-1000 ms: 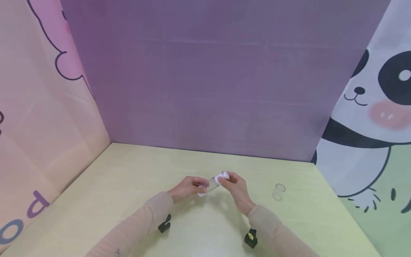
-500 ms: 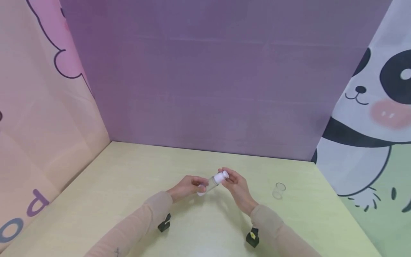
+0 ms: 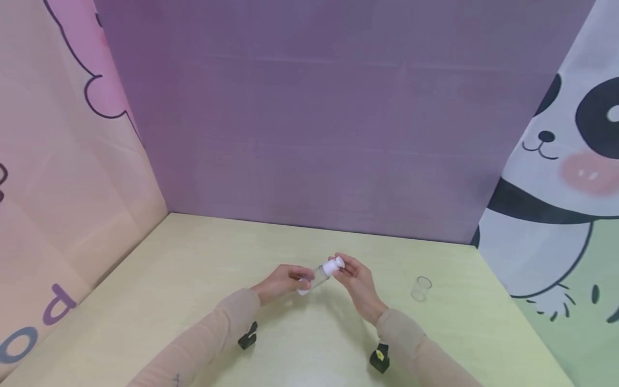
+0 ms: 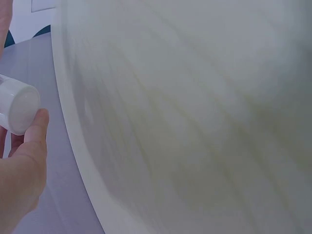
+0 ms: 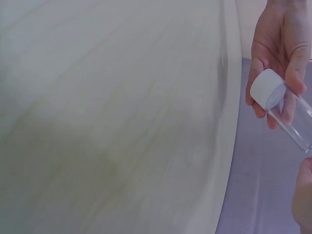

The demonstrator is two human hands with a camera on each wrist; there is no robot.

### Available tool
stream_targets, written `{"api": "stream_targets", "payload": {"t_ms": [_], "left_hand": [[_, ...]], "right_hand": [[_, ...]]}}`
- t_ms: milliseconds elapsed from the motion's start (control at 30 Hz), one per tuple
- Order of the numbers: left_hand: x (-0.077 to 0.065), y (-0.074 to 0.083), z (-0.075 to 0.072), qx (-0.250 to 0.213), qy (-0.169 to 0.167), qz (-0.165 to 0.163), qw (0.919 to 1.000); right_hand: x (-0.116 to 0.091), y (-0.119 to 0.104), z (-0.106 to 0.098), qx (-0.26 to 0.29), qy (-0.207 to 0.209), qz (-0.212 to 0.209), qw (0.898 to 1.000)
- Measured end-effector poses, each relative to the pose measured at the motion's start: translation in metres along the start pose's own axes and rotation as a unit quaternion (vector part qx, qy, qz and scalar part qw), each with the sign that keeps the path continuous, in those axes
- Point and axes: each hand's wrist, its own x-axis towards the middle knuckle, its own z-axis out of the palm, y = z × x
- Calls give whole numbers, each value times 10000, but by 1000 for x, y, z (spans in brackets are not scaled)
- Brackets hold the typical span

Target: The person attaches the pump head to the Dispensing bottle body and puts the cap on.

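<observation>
A slim clear bottle [image 3: 318,277] with a white pump top [image 3: 332,266] and a white base [image 5: 268,88] is held tilted above the table, top toward the upper right. My left hand [image 3: 282,282] grips it at the base end, thumb on the near side. At the upper end my right hand [image 3: 359,280] holds the white top between thumb and fingers. The left wrist view catches the flat underside of the white base [image 4: 23,109] beside the left fingers. The right wrist view shows the see-through body, with only part of my right hand [image 5: 303,197] at the edge.
A small clear cylindrical cap [image 3: 421,288] stands on the pale wooden table [image 3: 232,242] to the right of my hands. Behind rises a purple backdrop [image 3: 309,134]. Black blocks [image 3: 380,358] sit at both wrists.
The right fingers have shifted around the white top: the thumb has slid off its front to the lower side, uncovering more of it. Left hand and bottle stay nearly in place.
</observation>
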Motion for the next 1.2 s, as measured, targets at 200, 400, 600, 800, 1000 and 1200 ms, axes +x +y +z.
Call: {"api": "stream_targets", "payload": {"t_ms": [200,400,600,800,1000,1200], "left_hand": [[-1,-1,-1,6,-12,75,10000],[-1,-2,0,-52,-49,103,9999],[0,-2,0,-93,-18,86,9999],[0,-2,-1,-78,-6,96,9999],[-1,-2,-2,-61,6,92,9999],[-1,-4,-1,-56,1,56,10000]], "right_hand": [[0,0,1,-169,111,62,9998],[0,1,1,-265,160,83,9995],[0,-1,0,-372,186,115,9991],[0,-1,1,-467,264,161,9984],[-1,1,1,-582,291,121,9978],[-1,2,1,-663,372,172,9970]]}}
